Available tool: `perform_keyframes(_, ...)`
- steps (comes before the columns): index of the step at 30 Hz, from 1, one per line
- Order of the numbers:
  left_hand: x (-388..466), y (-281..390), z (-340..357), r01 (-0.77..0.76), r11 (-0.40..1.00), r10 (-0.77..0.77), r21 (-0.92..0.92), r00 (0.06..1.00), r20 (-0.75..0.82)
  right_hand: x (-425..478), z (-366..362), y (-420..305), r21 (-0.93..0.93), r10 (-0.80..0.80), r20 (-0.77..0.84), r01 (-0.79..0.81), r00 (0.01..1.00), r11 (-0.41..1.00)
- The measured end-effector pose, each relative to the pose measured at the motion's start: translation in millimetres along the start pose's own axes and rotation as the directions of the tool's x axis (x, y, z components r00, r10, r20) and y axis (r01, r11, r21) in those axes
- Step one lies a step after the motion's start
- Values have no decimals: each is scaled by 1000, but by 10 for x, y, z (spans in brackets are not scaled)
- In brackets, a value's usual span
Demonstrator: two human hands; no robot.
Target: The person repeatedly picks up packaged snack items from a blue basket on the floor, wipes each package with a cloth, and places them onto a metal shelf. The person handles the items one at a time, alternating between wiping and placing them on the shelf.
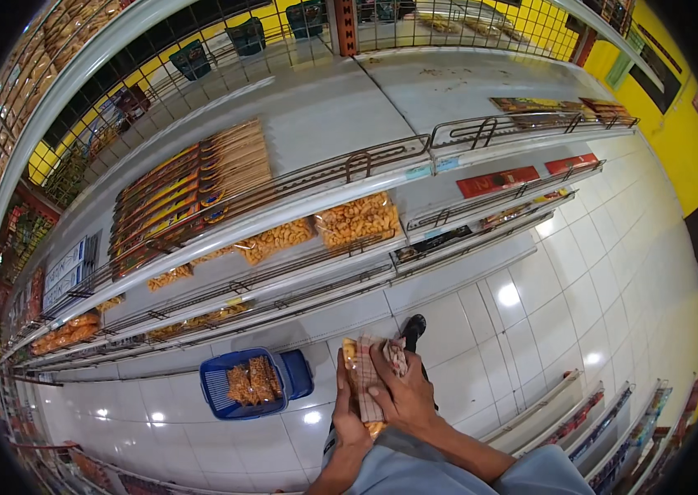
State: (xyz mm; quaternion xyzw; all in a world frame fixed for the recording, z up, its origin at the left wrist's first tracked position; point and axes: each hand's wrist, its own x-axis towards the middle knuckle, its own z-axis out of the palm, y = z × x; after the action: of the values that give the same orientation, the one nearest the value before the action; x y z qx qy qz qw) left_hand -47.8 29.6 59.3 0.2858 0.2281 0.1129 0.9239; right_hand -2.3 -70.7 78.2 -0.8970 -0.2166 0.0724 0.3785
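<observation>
My left hand (349,408) holds a clear plastic bag of orange snacks (375,428) in front of my body. With my right hand (407,390) I press a checked cloth (368,377) onto the bag; part of the cloth is bunched between the fingers. The cloth covers most of the bag. On the floor to the left stands a blue plastic basket (209,396) with several snack bags (253,380) in it. More bags of snacks (358,219) lie on a shelf beyond my hands.
A white metal shelf rack (299,210) with wire rails runs across the view. Its upper shelf bears long packets with sticks (188,192) and white-and-blue boxes (67,272). Red packets (497,181) lie at the right. Another stocked rack (571,421) stands at the lower right above the tiled floor.
</observation>
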Motion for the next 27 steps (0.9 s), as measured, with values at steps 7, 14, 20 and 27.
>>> perform_keyframes(7,-21,-46,-39,97,995,-97,40,995,3,-149,21,70,10,-28,-46,29,999,1000)
perform_keyframes(14,-124,-157,41,86,995,-91,45,989,115,187,-98,147,89,88,-131,-77,987,993)
perform_keyframes(20,-4,-50,0,100,992,-101,-82,995,-18,-8,-158,-13,21,-105,22,105,994,994)
perform_keyframes(27,49,52,56,103,992,-106,79,994,39,-320,-104,69,-60,-131,-67,127,989,990)
